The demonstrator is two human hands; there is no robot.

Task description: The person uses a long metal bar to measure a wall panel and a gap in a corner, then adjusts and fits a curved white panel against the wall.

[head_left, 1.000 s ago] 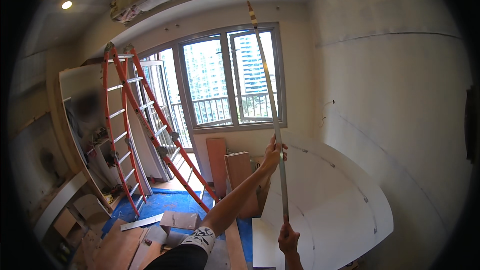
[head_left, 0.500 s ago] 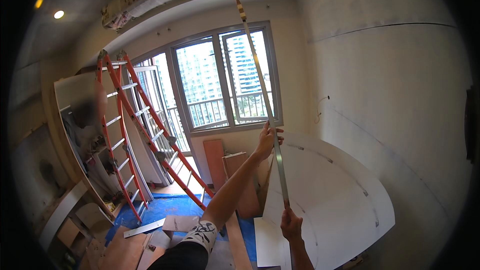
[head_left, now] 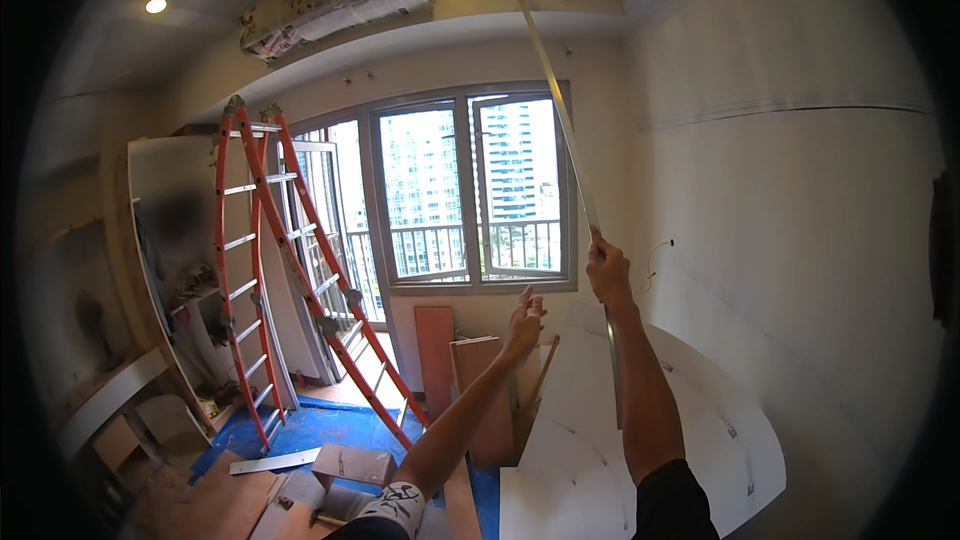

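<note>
Head view: raised right grip (head_left: 610, 273) clasps pole (head_left: 571, 150)

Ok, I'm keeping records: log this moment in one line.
right hand: grips long pole | left hand: open, off pole | ladder: standing

From my remote feed, I read no words; the wrapped unit (head_left: 345, 2) at eleven o'clock bears only illegible marks.

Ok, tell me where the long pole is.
In the head view, right of centre, the long pole is in the right hand, slanting up-left across the right edge of the window; the left hand is to its left.
</note>
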